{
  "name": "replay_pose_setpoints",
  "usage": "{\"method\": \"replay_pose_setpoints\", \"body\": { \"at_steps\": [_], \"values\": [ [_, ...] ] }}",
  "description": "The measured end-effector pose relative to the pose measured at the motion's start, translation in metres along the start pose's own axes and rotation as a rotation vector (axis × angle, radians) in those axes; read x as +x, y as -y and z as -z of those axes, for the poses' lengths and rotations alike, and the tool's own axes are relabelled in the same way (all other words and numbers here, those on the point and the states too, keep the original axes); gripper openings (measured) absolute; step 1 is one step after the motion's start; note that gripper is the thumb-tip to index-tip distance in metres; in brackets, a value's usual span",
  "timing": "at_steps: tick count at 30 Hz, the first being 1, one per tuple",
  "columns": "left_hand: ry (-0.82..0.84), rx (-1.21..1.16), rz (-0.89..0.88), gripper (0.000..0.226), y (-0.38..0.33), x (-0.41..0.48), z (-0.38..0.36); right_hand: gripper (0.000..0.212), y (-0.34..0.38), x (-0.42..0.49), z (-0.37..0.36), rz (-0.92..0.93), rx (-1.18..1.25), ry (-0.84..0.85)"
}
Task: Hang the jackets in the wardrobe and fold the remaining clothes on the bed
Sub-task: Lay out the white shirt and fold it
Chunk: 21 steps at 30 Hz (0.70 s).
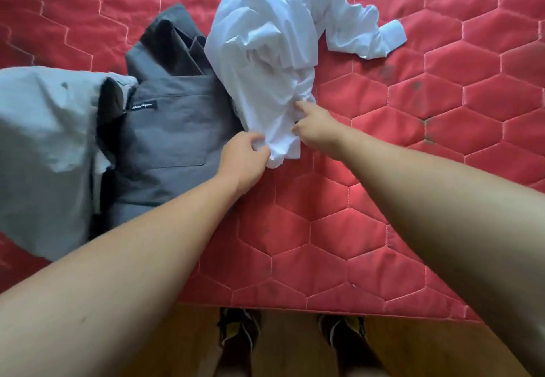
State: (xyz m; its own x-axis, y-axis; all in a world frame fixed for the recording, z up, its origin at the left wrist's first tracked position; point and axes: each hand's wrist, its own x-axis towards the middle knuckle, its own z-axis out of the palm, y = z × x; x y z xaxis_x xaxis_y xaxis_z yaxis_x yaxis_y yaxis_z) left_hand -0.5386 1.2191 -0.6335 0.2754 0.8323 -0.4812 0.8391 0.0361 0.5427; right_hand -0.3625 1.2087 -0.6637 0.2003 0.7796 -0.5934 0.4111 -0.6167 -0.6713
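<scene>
- The left hand (241,155) is closed in a pinch on the lower corner of the white shirt (265,52).
- The right hand (315,127) holds the shirt's side edge: one finger lies straight on the cloth and the others are curled under.
- The shirt lies crumpled on the red bed (413,140), and it overlaps the edge of a dark grey jacket (177,134).

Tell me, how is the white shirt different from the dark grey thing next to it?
The white shirt is bunched up in a crumpled heap; the dark grey garment lies much flatter. The left hand and the right hand are both at the white shirt's near edge; neither touches the grey garment. The grey garment shows a small black label with white writing; the white shirt shows none. Both lie on the red quilted bed.
</scene>
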Motion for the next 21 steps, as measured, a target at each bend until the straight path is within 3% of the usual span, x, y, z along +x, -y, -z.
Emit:
{"method": "replay_pose_setpoints", "body": {
  "at_steps": [4, 10, 17, 21],
  "values": [
    [-0.156, -0.336, 0.077, 0.006, 0.009, -0.022, 0.021, 0.033, -0.001, -0.038, -0.001, -0.066, 0.239, -0.355],
    [-0.188, -0.613, 0.171, 0.017, -0.014, -0.053, 0.097, 0.027, 0.026, -0.117, 0.067, -0.032, 0.372, -0.529],
    [-0.012, -0.563, -0.045, 0.029, -0.109, -0.132, 0.161, 0.04, 0.139, -0.22, 0.133, 0.004, 0.775, -0.349],
    [0.333, -0.392, -0.307, 0.056, -0.168, -0.206, 0.196, 0.04, 0.204, -0.294, 0.169, 0.065, 0.946, -0.196]
  ]
}}
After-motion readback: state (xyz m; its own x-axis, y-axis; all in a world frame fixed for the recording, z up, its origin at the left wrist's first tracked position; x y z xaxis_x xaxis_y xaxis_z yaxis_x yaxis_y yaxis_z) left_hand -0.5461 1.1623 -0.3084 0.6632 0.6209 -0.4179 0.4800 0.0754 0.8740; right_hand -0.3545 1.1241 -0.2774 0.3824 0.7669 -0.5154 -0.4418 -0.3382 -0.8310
